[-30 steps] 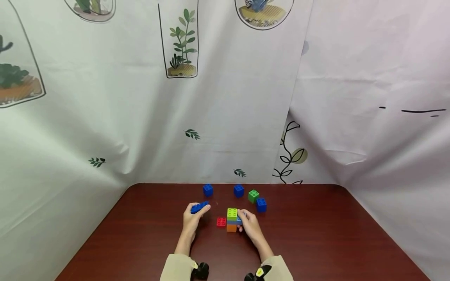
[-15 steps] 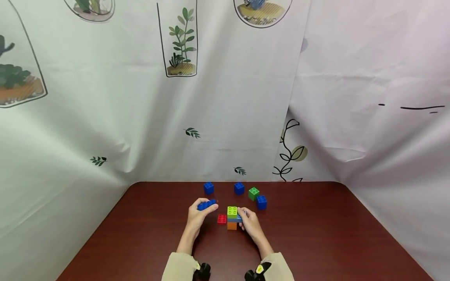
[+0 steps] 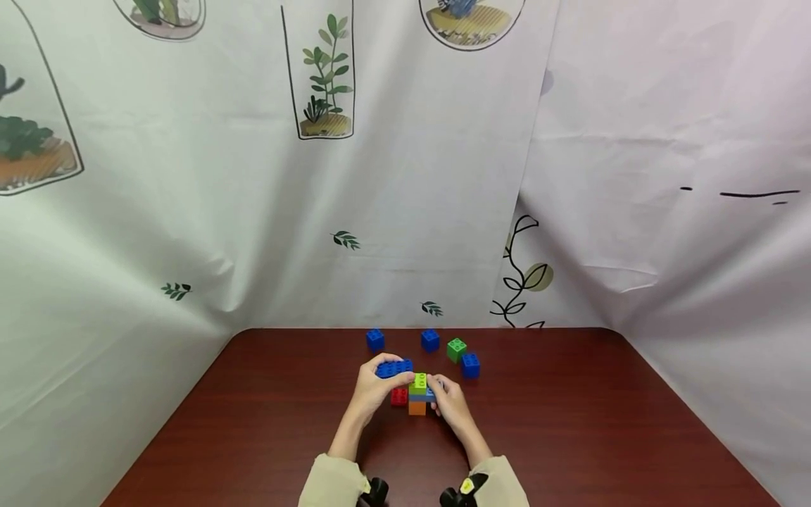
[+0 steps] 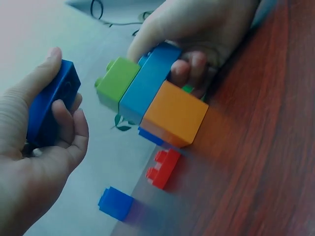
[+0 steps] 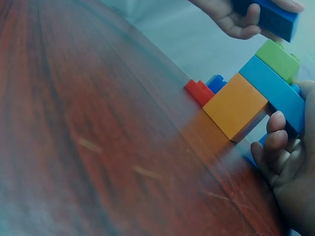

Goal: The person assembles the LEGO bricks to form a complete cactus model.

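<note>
Above the counter (image 3: 253,415), the left hand (image 3: 372,387) grips a dark-blue toy brick (image 3: 394,367); at right, the right hand (image 3: 451,401) pinches a light-blue brick (image 4: 148,84) atop an orange brick (image 4: 175,112).

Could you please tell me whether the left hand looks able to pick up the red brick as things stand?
Probably not yet: the left hand grips the long blue brick, although nothing sits on the red brick.
</note>
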Available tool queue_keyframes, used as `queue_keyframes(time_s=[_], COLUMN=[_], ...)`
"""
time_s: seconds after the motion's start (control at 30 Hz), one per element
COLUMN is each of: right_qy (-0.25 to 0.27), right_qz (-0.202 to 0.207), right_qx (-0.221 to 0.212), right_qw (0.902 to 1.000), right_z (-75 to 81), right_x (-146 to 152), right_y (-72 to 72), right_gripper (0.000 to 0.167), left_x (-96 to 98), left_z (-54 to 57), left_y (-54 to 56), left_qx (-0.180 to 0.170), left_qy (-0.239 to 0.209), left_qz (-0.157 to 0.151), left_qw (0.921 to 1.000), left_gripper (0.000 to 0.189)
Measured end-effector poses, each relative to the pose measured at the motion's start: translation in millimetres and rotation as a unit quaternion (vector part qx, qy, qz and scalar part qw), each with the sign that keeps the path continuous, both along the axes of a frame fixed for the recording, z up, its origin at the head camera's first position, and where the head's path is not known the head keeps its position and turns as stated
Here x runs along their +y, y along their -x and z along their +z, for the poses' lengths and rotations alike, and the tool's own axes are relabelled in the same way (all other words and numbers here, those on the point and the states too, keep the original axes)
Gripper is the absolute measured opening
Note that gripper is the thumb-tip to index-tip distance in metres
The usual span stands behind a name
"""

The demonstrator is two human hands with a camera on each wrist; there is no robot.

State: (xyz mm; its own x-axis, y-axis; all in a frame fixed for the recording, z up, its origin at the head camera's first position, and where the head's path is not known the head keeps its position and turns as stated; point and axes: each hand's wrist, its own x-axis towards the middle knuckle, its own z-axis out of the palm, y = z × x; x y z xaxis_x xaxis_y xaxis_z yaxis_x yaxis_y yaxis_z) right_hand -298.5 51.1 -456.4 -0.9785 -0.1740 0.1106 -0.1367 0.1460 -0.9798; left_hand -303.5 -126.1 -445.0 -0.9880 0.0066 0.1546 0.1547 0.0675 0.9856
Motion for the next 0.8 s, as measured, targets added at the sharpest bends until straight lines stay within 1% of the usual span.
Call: queue_keyframes(time_s=[0.07,0.2,0.5,0.7,0.8], right_qy=[-0.002,0.000,0.014,0.019,0.023], right_qz=[0.000,-0.001,-0.002,-0.001,0.001], right_qx=[0.001,0.002,-0.004,-0.006,-0.005], right_qw=[1.0000,1.0000,0.9999,0.9998,0.9997], right_z=[0.1,0.1,-1.0,-0.8,-0.2], right_x=[0.3,0.4,-0.9,-0.5,-0.3], right_y=[0.3,0.9,1.9,1.8,1.3], right_gripper=[0.030,0.030,0.029,0.030,0.030], left_x=[3.0,6.9,11.5,11.3,10.2], left_z=[-0.1,-1.1,-1.8,-6.4,-8.1], left_y=[-0.2,-0.3,-0.5,4.5,6.2], left_qx=[0.009,0.014,0.023,0.023,0.028], left_qy=[0.018,0.044,0.054,0.057,0.061], left_qz=[-0.008,-0.012,-0.022,-0.039,-0.048], left_qw=[0.9998,0.9989,0.9980,0.9973,0.9966], left_gripper=[0.039,0.039,0.034,0.035,0.037])
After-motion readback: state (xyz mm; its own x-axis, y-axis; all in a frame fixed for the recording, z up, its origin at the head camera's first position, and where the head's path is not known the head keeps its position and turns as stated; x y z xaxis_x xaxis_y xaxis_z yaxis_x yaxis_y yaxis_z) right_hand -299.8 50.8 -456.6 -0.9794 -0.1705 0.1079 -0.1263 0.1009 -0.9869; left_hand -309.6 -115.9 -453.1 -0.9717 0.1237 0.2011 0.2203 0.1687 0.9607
